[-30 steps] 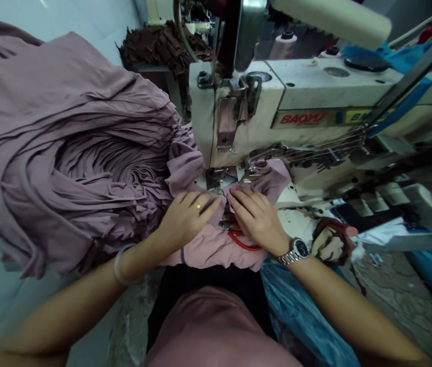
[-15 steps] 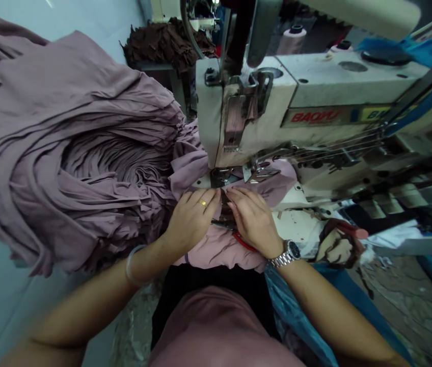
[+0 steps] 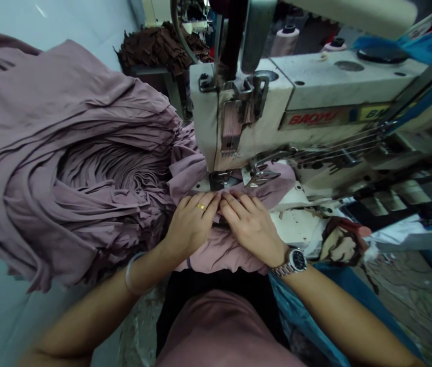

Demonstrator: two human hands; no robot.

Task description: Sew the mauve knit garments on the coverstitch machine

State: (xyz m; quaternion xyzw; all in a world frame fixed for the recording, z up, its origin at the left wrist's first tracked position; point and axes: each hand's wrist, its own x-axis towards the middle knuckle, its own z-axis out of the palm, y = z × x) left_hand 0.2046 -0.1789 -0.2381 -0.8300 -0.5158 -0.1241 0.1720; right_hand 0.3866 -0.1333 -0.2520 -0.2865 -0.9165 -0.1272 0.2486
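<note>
My left hand (image 3: 191, 224), with a gold ring, and my right hand (image 3: 250, 224), with a steel watch at the wrist, lie side by side on a mauve fabric piece (image 3: 219, 252) just in front of the presser foot (image 3: 221, 180) of a cream sewing machine (image 3: 277, 112). Fingers of both hands press down on the cloth, fingertips nearly touching each other at the foot. The fabric passes under the foot and bunches behind it. What lies under my right palm is hidden.
A large heap of folded mauve fabric (image 3: 66, 158) fills the left side. Brown cloth pieces (image 3: 158, 46) lie at the back. A blue plastic sheet (image 3: 307, 316) hangs at lower right. A brown-and-cream object (image 3: 340, 244) sits right of my watch.
Both hands slid closer together toward the presser foot. The red-handled tool seen under my right hand earlier is now covered by it.
</note>
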